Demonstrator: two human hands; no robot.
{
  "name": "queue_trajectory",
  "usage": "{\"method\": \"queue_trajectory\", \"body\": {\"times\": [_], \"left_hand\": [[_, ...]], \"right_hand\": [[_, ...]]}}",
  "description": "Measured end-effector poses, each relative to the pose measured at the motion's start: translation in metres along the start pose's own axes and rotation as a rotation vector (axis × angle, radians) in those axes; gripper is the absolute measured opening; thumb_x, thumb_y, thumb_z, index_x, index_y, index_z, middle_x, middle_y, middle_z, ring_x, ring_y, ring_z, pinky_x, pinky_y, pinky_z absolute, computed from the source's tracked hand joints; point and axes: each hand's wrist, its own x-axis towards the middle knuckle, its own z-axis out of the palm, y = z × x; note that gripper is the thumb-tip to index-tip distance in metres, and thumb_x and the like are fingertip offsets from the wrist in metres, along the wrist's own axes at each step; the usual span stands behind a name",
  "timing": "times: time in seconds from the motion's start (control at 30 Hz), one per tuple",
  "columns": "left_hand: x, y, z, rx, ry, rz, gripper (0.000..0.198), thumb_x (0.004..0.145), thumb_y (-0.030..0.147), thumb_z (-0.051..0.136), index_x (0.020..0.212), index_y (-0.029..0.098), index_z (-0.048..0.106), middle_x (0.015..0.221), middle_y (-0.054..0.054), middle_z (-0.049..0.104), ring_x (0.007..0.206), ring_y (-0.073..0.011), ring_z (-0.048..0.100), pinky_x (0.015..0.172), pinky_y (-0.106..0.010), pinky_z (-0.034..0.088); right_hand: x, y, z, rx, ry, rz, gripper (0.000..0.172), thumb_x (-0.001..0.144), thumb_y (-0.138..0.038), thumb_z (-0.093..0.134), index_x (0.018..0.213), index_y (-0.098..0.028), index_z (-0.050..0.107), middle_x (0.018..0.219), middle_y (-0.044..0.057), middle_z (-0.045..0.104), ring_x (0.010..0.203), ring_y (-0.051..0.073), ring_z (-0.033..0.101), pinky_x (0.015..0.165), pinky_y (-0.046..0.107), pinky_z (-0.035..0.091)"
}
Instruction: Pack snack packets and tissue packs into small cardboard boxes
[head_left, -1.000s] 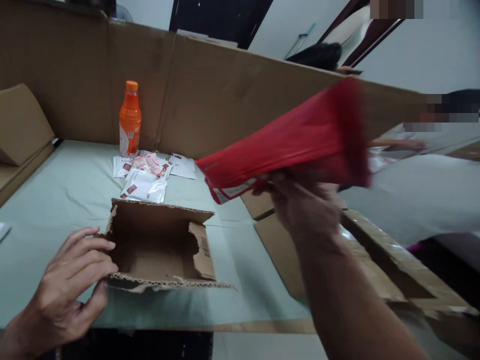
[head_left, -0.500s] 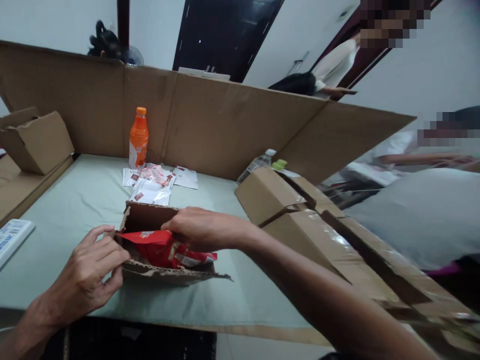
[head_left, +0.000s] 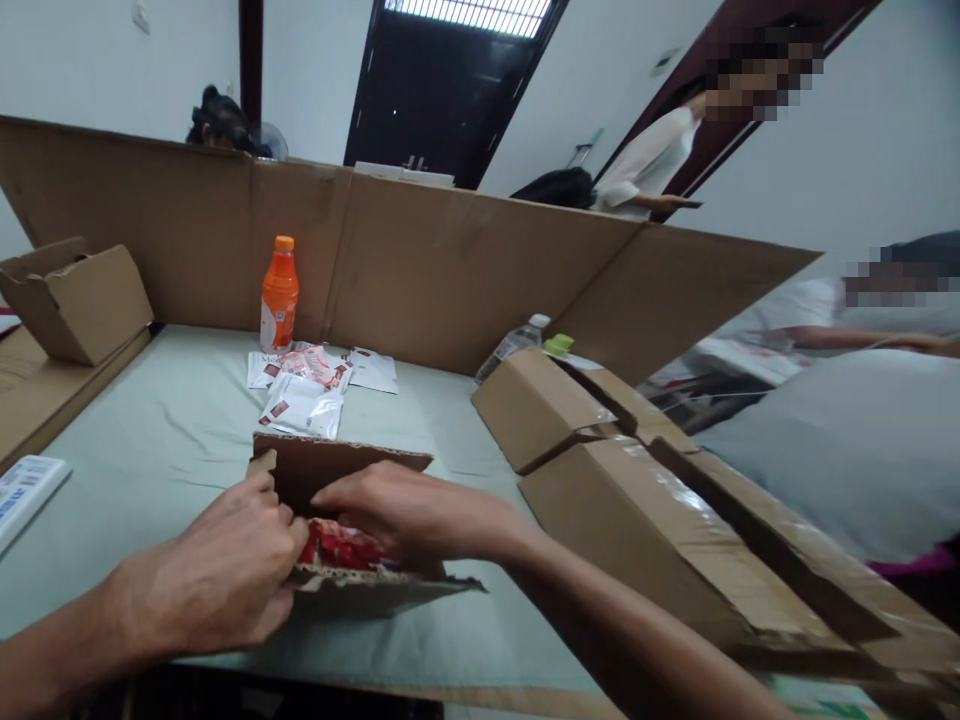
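Note:
A small open cardboard box (head_left: 375,595) stands near the front of the table with a red packet (head_left: 349,545) inside it. My left hand (head_left: 221,565) is closed at the box's left edge, its fingertips by the torn flap and the packet's left end; what it grips is hard to make out. Reaching in from the right, my right hand (head_left: 394,505) is over the red packet, and its fingertips are hidden inside the box.
Behind the box lie white sachets (head_left: 304,405) and an orange bottle (head_left: 279,300). Cardboard boxes (head_left: 630,520) line the right side, with a clear bottle (head_left: 517,345) behind. A cardboard wall (head_left: 450,270) closes the back. Several people are beyond it.
The red packet sits lower in the box. My left hand has moved right and closed at the box's left end, and my right hand has gone deeper inside. The view has tilted up slightly.

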Motion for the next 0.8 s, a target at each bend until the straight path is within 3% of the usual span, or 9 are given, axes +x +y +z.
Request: {"method": "queue_trajectory", "body": {"times": [0.07, 0.13, 0.2, 0.37, 0.5, 0.63, 0.7, 0.8], "left_hand": [[0.002, -0.001, 0.003, -0.022, -0.046, 0.036, 0.010, 0.075, 0.014, 0.069, 0.079, 0.022, 0.064, 0.076, -0.004, 0.073, 0.077, -0.0253, 0.069, 0.091, -0.042, 0.054], [0.002, 0.000, 0.005, -0.023, -0.085, 0.059, 0.011, 0.075, 0.014, 0.070, 0.080, 0.022, 0.064, 0.075, -0.003, 0.072, 0.073, -0.0241, 0.068, 0.084, -0.039, 0.053], [0.001, 0.002, 0.006, -0.005, -0.110, 0.068, 0.011, 0.076, 0.015, 0.071, 0.082, 0.021, 0.065, 0.077, -0.004, 0.073, 0.072, -0.0237, 0.067, 0.083, -0.039, 0.052], [0.000, 0.003, 0.008, 0.041, -0.115, 0.101, 0.011, 0.080, 0.018, 0.072, 0.090, 0.020, 0.068, 0.083, -0.005, 0.075, 0.074, -0.0229, 0.067, 0.091, -0.041, 0.051], [0.000, 0.002, 0.012, 0.085, -0.201, 0.108, 0.011, 0.092, 0.017, 0.064, 0.101, 0.017, 0.071, 0.092, -0.008, 0.077, 0.082, -0.0221, 0.070, 0.092, -0.038, 0.051], [0.003, 0.003, 0.012, 0.059, -0.305, 0.083, 0.011, 0.093, 0.016, 0.064, 0.103, 0.016, 0.071, 0.098, -0.010, 0.078, 0.089, -0.0228, 0.070, 0.095, -0.039, 0.052], [0.004, 0.004, 0.011, 0.034, -0.341, 0.066, 0.012, 0.089, 0.016, 0.067, 0.101, 0.016, 0.071, 0.100, -0.011, 0.078, 0.091, -0.0244, 0.071, 0.098, -0.042, 0.052], [0.006, 0.006, 0.006, 0.011, -0.380, 0.063, 0.019, 0.086, 0.012, 0.065, 0.103, 0.015, 0.072, 0.105, -0.014, 0.078, 0.095, -0.0276, 0.073, 0.102, -0.048, 0.053]], "right_hand": [[-0.019, 0.010, -0.020, 0.161, 0.270, -0.014, 0.023, 0.098, -0.025, 0.057, 0.107, -0.026, 0.078, 0.096, 0.002, 0.081, 0.084, 0.018, 0.074, 0.076, 0.029, 0.054], [-0.020, 0.032, -0.035, 0.261, 0.524, 0.011, 0.027, 0.101, -0.035, 0.055, 0.109, -0.023, 0.077, 0.094, 0.004, 0.080, 0.082, 0.018, 0.074, 0.071, 0.029, 0.056], [-0.001, 0.064, -0.041, 0.227, 0.608, 0.109, 0.028, 0.101, -0.033, 0.053, 0.109, -0.019, 0.076, 0.094, 0.006, 0.080, 0.082, 0.018, 0.074, 0.068, 0.028, 0.056], [0.098, 0.140, -0.017, -0.020, 0.430, 0.329, 0.030, 0.088, -0.012, 0.067, 0.116, -0.016, 0.077, 0.120, 0.010, 0.078, 0.111, 0.023, 0.072, 0.095, 0.034, 0.055], [0.159, 0.167, 0.007, -0.153, 0.364, 0.403, 0.047, 0.087, -0.023, 0.080, 0.132, -0.016, 0.067, 0.134, 0.015, 0.069, 0.124, 0.029, 0.065, 0.104, 0.047, 0.053], [0.179, 0.173, 0.018, -0.264, 0.295, 0.484, 0.041, 0.100, -0.040, 0.067, 0.135, -0.018, 0.062, 0.138, 0.011, 0.062, 0.120, 0.028, 0.064, 0.101, 0.052, 0.055], [0.177, 0.171, 0.019, -0.275, 0.252, 0.523, 0.041, 0.100, -0.041, 0.067, 0.133, -0.018, 0.063, 0.135, 0.011, 0.064, 0.117, 0.026, 0.065, 0.099, 0.051, 0.056], [0.165, 0.164, 0.015, -0.252, 0.223, 0.551, 0.027, 0.093, -0.033, 0.073, 0.114, -0.017, 0.070, 0.121, 0.010, 0.070, 0.113, 0.027, 0.065, 0.099, 0.048, 0.052]]}}
